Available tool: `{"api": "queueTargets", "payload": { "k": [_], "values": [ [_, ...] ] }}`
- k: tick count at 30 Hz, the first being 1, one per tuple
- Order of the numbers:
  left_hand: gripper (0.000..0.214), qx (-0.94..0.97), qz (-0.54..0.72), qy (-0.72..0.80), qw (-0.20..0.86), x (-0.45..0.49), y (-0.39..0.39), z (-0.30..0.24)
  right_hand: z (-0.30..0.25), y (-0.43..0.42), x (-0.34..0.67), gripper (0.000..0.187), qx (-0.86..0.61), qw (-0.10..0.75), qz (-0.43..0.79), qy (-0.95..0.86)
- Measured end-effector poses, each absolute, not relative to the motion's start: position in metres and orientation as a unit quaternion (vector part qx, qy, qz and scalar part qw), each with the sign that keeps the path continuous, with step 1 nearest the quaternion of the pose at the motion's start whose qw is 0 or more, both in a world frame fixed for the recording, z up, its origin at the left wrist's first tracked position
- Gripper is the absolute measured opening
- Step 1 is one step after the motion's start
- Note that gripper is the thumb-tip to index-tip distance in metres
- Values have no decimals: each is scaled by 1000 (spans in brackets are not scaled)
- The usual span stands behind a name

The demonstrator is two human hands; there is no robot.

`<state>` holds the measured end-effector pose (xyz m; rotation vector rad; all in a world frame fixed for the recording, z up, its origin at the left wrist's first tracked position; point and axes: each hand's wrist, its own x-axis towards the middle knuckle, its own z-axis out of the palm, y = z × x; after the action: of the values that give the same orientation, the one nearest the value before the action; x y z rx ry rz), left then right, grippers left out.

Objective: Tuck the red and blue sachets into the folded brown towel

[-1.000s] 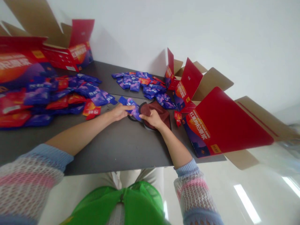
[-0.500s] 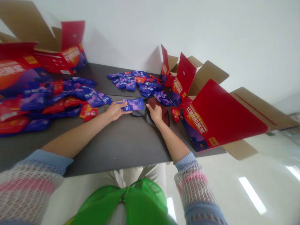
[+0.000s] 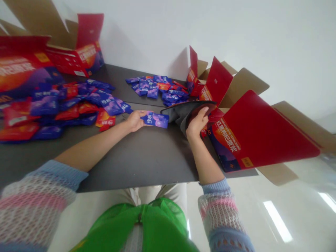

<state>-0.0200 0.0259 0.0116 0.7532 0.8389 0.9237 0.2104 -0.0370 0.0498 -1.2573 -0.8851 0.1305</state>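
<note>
My left hand [image 3: 137, 120] pinches one end of a purple sachet [image 3: 159, 120] with pale print, held over the grey table [image 3: 126, 154]. A dark grey and brown cap [image 3: 181, 113], soft with a black edge, is in my right hand [image 3: 197, 121]. The thumb lies on its brown side and the other fingers are mostly hidden. The sachet's free end points at the cap's left side; whether they touch I cannot tell. Left of my left hand lies a heap of purple and red sachets [image 3: 78, 105]. A smaller sachet pile [image 3: 154, 85] lies farther back.
Several open red cartons stand around: a large carton [image 3: 225, 147] at the right, smaller ones such as this carton [image 3: 193, 75] behind it, and a carton [image 3: 89, 57] at the back left. Their flaps stick out. A white wall [image 3: 157, 35] closes the far side.
My right hand has lifted and tilted the cap, moving it right; it now covers part of the far sachet pile. My left hand keeps the sachet. The whole view has shifted slightly.
</note>
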Motion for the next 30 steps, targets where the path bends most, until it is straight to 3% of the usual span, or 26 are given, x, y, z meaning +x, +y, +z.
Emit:
{"api": "queueTargets", "payload": {
  "k": [3,9,13,16,21,24,30],
  "values": [
    [28,345,400,390,754,-20,26,15,62,-35,217,63,-516,777,62,-356],
    [26,335,371,432,751,-15,24,15,33,-55,173,63,-548,643,126,-520],
    [15,320,374,459,740,-13,24,9,3,-78,129,71,-593,267,82,-756],
    [16,312,355,478,740,-14,24,8,-2,-87,118,85,-578,153,29,-801],
    [29,296,312,488,759,-15,23,11,9,-78,138,68,-531,135,71,-834],
    [30,339,322,444,764,-16,23,6,12,-67,149,59,-502,186,113,-837],
    [55,597,471,410,504,-14,18,-12,9,-59,150,50,-540,318,113,-771]
  ]
}}
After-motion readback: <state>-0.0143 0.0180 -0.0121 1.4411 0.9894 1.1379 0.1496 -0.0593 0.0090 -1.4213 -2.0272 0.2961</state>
